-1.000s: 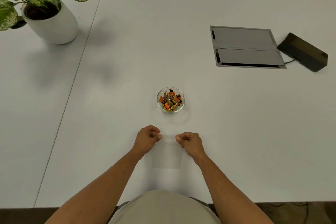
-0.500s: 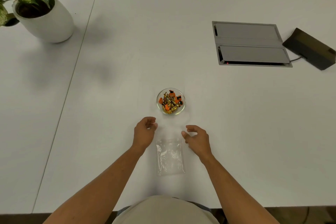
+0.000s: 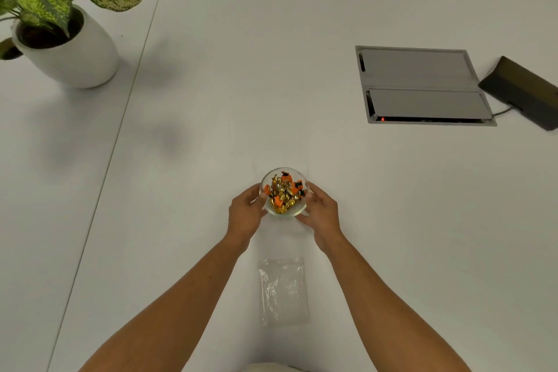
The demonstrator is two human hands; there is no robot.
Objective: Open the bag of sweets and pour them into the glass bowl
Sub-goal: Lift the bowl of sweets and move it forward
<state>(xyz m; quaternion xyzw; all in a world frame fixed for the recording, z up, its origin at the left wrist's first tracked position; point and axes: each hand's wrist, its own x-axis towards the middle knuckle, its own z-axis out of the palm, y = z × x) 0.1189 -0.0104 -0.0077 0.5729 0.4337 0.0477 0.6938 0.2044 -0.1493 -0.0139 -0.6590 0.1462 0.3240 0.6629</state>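
Note:
A small glass bowl (image 3: pixel 297 173) stands on the white table, filled with gold and orange wrapped sweets (image 3: pixel 283 193). My left hand (image 3: pixel 245 214) cups the bowl's left side and my right hand (image 3: pixel 320 214) cups its right side, fingers touching the glass. The clear plastic bag (image 3: pixel 283 291) lies flat and empty on the table between my forearms, nearer to me than the bowl.
A potted plant in a white pot (image 3: pixel 75 51) stands at the far left. A grey cable hatch (image 3: pixel 422 86) is set into the table at the right, with a dark box (image 3: pixel 525 92) beside it. A seam (image 3: pixel 120 130) between tabletops runs down the left.
Both hands let go of the bag, which dropped flat onto the table. They then moved forward and closed around the sides of the bowl.

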